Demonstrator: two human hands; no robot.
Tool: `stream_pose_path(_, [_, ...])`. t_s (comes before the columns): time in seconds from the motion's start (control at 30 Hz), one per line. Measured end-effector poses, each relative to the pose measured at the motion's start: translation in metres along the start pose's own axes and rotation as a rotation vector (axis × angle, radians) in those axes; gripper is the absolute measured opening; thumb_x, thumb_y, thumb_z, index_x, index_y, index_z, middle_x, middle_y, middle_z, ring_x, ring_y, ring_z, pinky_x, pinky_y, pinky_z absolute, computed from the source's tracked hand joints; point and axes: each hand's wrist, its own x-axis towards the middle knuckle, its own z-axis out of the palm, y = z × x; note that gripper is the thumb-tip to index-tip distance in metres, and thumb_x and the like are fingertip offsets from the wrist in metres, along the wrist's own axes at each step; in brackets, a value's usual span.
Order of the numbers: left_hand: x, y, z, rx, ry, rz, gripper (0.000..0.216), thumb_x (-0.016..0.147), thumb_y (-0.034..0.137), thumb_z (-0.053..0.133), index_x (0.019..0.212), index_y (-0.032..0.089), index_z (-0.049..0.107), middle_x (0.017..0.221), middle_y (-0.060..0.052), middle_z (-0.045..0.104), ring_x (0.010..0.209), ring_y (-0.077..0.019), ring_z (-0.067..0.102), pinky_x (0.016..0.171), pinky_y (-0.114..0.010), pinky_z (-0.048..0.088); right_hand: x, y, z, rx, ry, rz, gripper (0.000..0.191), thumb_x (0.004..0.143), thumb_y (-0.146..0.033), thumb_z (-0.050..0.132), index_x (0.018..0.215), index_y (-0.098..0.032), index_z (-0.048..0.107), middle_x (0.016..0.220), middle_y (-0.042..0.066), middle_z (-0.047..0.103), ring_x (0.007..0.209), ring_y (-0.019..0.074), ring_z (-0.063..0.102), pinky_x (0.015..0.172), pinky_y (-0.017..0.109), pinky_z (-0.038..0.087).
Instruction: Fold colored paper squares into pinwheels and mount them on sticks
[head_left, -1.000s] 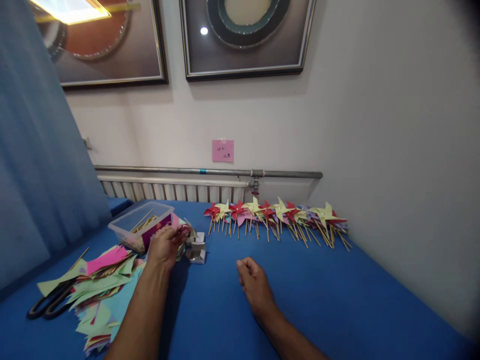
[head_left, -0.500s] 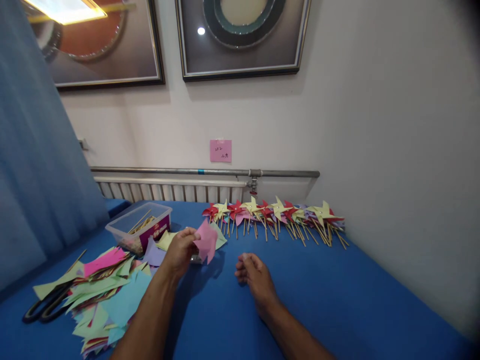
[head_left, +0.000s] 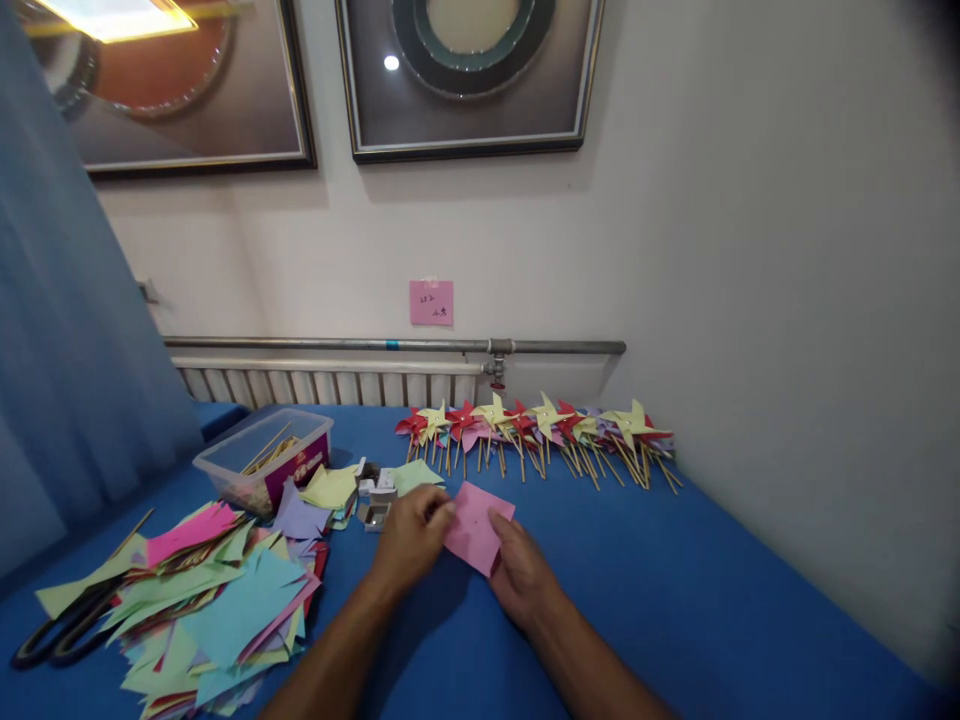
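A square of pink paper (head_left: 475, 528) is held up over the blue table, a small dark mark near its middle. My right hand (head_left: 523, 572) grips its right edge, thumb on the face and fingers behind. At the paper's left edge is my left hand (head_left: 411, 535), its fingers pinched together on it. Small open boxes (head_left: 375, 515) with tiny contents sit just beyond my left hand, beside pale green paper (head_left: 417, 477). Finished paper pinwheels (head_left: 547, 418) on wooden sticks lie in a row at the back.
On the left lies a heap of cut coloured papers (head_left: 247, 605), with black-handled scissors (head_left: 71, 622) partly beneath. Behind it stands a clear plastic tub (head_left: 225, 465) with wooden sticks. Yellow paper (head_left: 330, 487) lies beside the tub. A wall and pipe (head_left: 322, 344) border the blue table (head_left: 675, 600).
My left hand has brought the pink paper right and nearer, and my right hand has taken hold of its right edge. The small boxes are now uncovered. The view has shifted slightly.
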Motion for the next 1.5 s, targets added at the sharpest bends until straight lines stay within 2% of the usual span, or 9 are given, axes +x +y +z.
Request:
stream_pose_path(0.07, [0.008, -0.012, -0.010, 0.042, 0.137, -0.098, 0.019, 0.086, 0.030, 0.054, 0.072, 0.024, 0.064, 0.066, 0.001, 0.062, 0.065, -0.0175, 0.056, 0.064, -0.028, 0.037, 0.002, 0.001, -0.002, 0.030, 0.038, 0.009, 0.022, 0.082, -0.033, 0.073, 0.098, -0.018, 0.070, 0.093, 0.011, 0.080, 0.101, 0.0308, 0.074, 0.088, 0.044, 0.058])
stream_pose_path(0.17, [0.016, -0.029, -0.020, 0.101, 0.217, -0.182, 0.020, 0.085, 0.033, 0.055, 0.070, 0.022, 0.063, 0.062, 0.001, 0.060, 0.062, -0.0168, 0.053, 0.062, -0.027, 0.034, 0.004, 0.001, -0.002, 0.056, 0.092, 0.013, 0.016, 0.084, -0.029, 0.071, 0.097, -0.020, 0.069, 0.094, 0.010, 0.080, 0.105, 0.0296, 0.074, 0.091, 0.044, 0.058])
stream_pose_path(0.27, [0.018, -0.038, -0.018, -0.005, 0.155, -0.236, 0.018, 0.080, 0.035, 0.059, 0.071, 0.021, 0.065, 0.062, 0.001, 0.060, 0.062, -0.0167, 0.054, 0.061, -0.026, 0.036, 0.004, 0.002, 0.000, 0.041, 0.075, 0.000, 0.017, 0.085, -0.030, 0.071, 0.098, -0.019, 0.069, 0.094, 0.010, 0.080, 0.104, 0.0295, 0.074, 0.091, 0.045, 0.058])
stream_pose_path(0.4, [0.015, -0.041, 0.001, -0.244, -0.002, -0.227, 0.017, 0.073, 0.035, 0.066, 0.078, 0.018, 0.068, 0.070, 0.000, 0.064, 0.064, -0.0149, 0.056, 0.062, -0.025, 0.040, 0.001, 0.003, 0.004, 0.001, 0.024, -0.004, 0.021, 0.085, -0.034, 0.072, 0.098, -0.017, 0.071, 0.090, 0.010, 0.081, 0.097, 0.0297, 0.076, 0.090, 0.044, 0.058])
stream_pose_path(0.5, [0.012, -0.039, 0.011, -0.335, -0.063, -0.240, 0.020, 0.071, 0.037, 0.068, 0.075, 0.017, 0.065, 0.060, 0.003, 0.057, 0.054, -0.0115, 0.047, 0.053, -0.023, 0.034, -0.003, 0.002, 0.008, -0.028, -0.019, -0.008, 0.026, 0.083, -0.036, 0.075, 0.099, -0.016, 0.072, 0.091, 0.010, 0.081, 0.095, 0.0300, 0.076, 0.088, 0.043, 0.058])
stream_pose_path(0.6, [0.012, -0.035, 0.013, -0.334, -0.025, -0.253, 0.024, 0.071, 0.039, 0.067, 0.065, 0.018, 0.058, 0.052, 0.006, 0.047, 0.049, -0.0092, 0.040, 0.050, -0.022, 0.029, -0.007, 0.000, 0.012, -0.073, -0.063, -0.019, 0.031, 0.079, -0.038, 0.078, 0.100, -0.016, 0.072, 0.090, 0.010, 0.081, 0.095, 0.0311, 0.075, 0.086, 0.044, 0.058])
stream_pose_path(0.8, [0.012, -0.028, 0.011, -0.367, 0.054, -0.291, 0.025, 0.068, 0.040, 0.070, 0.065, 0.018, 0.059, 0.053, 0.005, 0.050, 0.048, -0.0093, 0.042, 0.049, -0.022, 0.029, -0.010, -0.004, 0.014, -0.140, -0.052, -0.020, 0.038, 0.071, -0.038, 0.084, 0.100, -0.016, 0.073, 0.088, 0.010, 0.081, 0.093, 0.0309, 0.075, 0.084, 0.043, 0.058])
stream_pose_path(1.2, [0.012, -0.025, 0.011, -0.581, 0.084, -0.375, 0.034, 0.061, 0.042, 0.080, 0.069, 0.016, 0.059, 0.052, 0.007, 0.050, 0.046, -0.0067, 0.041, 0.048, -0.020, 0.029, -0.016, -0.013, 0.018, -0.174, -0.157, -0.001, 0.047, 0.076, -0.049, 0.081, 0.108, -0.015, 0.073, 0.091, 0.011, 0.080, 0.093, 0.0299, 0.075, 0.087, 0.043, 0.056])
stream_pose_path(1.5, [0.008, -0.021, 0.014, -0.430, 0.079, -0.241, 0.018, 0.070, 0.031, 0.070, 0.071, 0.018, 0.057, 0.054, 0.006, 0.052, 0.049, -0.0098, 0.047, 0.049, -0.021, 0.033, -0.008, -0.001, 0.010, -0.181, -0.009, -0.074, 0.050, 0.066, -0.043, 0.091, 0.104, -0.014, 0.075, 0.093, 0.010, 0.081, 0.082, 0.0263, 0.075, 0.082, 0.038, 0.055])
